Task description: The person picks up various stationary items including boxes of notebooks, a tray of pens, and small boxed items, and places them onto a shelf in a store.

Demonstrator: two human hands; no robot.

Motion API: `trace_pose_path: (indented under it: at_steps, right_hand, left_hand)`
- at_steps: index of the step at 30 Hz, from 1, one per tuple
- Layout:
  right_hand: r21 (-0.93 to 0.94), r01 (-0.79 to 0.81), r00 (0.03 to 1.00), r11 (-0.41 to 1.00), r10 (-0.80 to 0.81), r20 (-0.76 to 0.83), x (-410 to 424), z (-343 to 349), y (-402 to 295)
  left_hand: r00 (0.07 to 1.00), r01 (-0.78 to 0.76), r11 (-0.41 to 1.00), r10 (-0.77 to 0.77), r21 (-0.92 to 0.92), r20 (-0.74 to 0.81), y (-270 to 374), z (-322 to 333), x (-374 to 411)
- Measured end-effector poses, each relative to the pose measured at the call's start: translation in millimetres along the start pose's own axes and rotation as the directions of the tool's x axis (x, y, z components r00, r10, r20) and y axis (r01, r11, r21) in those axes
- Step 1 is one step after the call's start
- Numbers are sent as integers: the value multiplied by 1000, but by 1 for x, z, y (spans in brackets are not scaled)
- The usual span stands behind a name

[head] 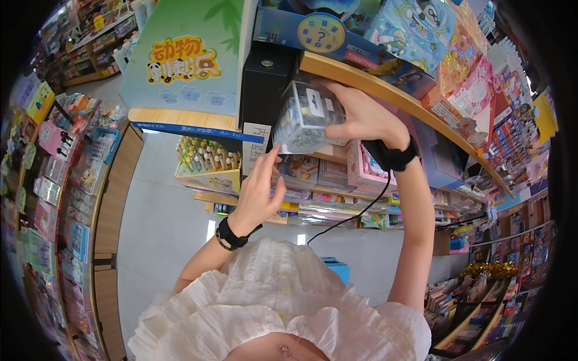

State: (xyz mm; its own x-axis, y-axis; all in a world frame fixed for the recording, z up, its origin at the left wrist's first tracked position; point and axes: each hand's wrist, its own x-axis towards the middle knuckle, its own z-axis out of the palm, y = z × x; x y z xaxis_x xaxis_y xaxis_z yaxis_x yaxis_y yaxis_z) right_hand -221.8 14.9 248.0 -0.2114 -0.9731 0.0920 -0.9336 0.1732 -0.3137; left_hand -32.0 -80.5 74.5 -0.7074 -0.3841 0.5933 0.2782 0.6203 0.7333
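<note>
A clear plastic box (303,119) with small blue and white items inside is tilted in front of the shelf, below its curved wooden edge. My right hand (363,113) grips the box from the right, with the thumb on its near side and the fingers partly hidden behind it. My left hand (263,187) is just below the box's lower left corner; its index fingertip meets or nearly meets that corner, and the thumb stands apart. Nothing is held in the left hand. Black bands circle both wrists, and a black cable (352,218) hangs from the right one.
A green display box (185,54) stands on the shelf at the upper left, above a bin of pens (207,178). The wooden shelf edge (384,85) curves close above my right hand. Stocked shelves (58,203) line the left side. A blue bin (335,269) stands on the floor.
</note>
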Motion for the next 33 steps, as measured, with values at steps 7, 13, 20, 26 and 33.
trace_pose_path:
  at_steps: [7, 13, 20, 26, 33]
  right_hand:
    - [-13, 41, 999, 999, -41, -26, 22, 14, 12]
    - [-102, 106, 990, 989, -114, -86, 34, 28, 45]
    - [-69, -58, 996, 996, 62, 65, 32, 18, 41]
    - [-93, -61, 997, 994, 65, 50, 34, 21, 49]
    - [-114, -39, 999, 993, 43, 28, 13, 20, 71]
  left_hand:
    - [996, 65, 998, -64, -16, 62, -2, 8, 4]
    - [997, -26, 998, 22, 50, 78, -2, 15, 9]
    - [1000, 8, 995, -9, 100, 8, -17, 45, 34]
    - [996, 29, 996, -22, 85, -86, -41, 63, 68]
    - [994, -5, 996, 14, 87, -107, -49, 73, 83]
